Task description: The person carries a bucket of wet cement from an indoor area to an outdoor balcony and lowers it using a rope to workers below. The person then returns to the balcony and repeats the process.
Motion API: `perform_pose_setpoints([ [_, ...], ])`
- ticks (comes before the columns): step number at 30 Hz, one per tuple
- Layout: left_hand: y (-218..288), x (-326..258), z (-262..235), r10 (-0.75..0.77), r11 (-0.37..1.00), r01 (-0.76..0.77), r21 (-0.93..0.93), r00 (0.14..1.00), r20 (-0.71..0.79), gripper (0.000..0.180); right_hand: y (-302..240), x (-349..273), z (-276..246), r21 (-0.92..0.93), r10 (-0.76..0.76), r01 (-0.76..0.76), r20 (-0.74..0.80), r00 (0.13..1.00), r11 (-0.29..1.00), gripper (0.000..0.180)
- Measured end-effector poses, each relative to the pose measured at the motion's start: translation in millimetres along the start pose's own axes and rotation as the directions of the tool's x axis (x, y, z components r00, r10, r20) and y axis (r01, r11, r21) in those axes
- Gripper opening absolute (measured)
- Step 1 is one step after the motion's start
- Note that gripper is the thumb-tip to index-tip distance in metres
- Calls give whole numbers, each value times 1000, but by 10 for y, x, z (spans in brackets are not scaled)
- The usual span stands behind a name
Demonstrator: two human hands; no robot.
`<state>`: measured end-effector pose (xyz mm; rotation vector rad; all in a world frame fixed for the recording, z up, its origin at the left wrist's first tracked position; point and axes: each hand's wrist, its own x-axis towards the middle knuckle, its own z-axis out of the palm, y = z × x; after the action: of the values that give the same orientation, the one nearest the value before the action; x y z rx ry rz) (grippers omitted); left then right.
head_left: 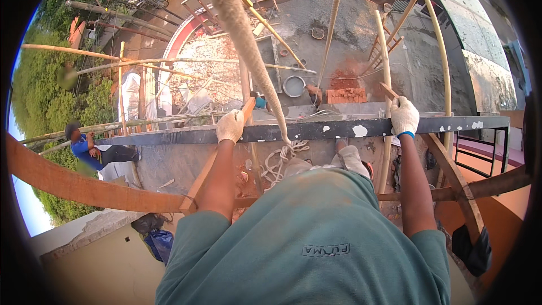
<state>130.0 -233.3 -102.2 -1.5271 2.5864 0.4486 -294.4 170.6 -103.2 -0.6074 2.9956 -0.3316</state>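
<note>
Nearest is the person's green shirt [271,220], and from its sleeves two bare forearms reach forward. At both sides of the body there is a brown timber [84,186], which looks bent near the rim of the view. A dark bag [473,248] hangs at the right side.

The left hand [230,126] and the right hand [404,116] wear pale knitted gloves, and both are closed over the long black beam [316,130]. The beam lies crosswise in front of the body, and it carries several white patches, the largest between the hands. At each hand a wooden piece passes the beam: the left one [200,183] and the right one [451,164]. I cannot tell if the fingers hold this wood also.

A thick pale rope [254,56] comes down between the hands and reaches the beam, and a loose heap of rope [285,161] is seen just past the beam's near edge. Near the left end of the beam is a co-worker in a blue top [87,149].

Farther, on the ground below, a round basin [294,86] with grey content stands near a stack of orange bricks [346,96]. Behind them spreads a grey pile [344,14], and trees [51,90] fill the left.
</note>
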Motion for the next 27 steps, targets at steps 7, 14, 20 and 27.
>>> perform_pose_setpoints([
  [7, -64, 15, 60, -20, 1000, 20, -23, 1000, -13, 43, -15, -19, -14, -22, -19, 19, 14, 1000, 1000, 33],
  [14, -67, 10, 21, 14, 1000, -14, -4, 1000, 16, 38, -32, -19, -22, -56, -52, 53, 18, 998, 997, 34],
  [20, -62, 2, 11, 31, 1000, -31, -3, 999, 22, 31, -10, 4, 10, -68, -45, 47, 30, 999, 997, 34],
  [27, 22, -6, -90, -16, 999, 18, -44, 999, 37, 43, -71, -38, -27, -40, -28, 30, 31, 999, 999, 34],
])
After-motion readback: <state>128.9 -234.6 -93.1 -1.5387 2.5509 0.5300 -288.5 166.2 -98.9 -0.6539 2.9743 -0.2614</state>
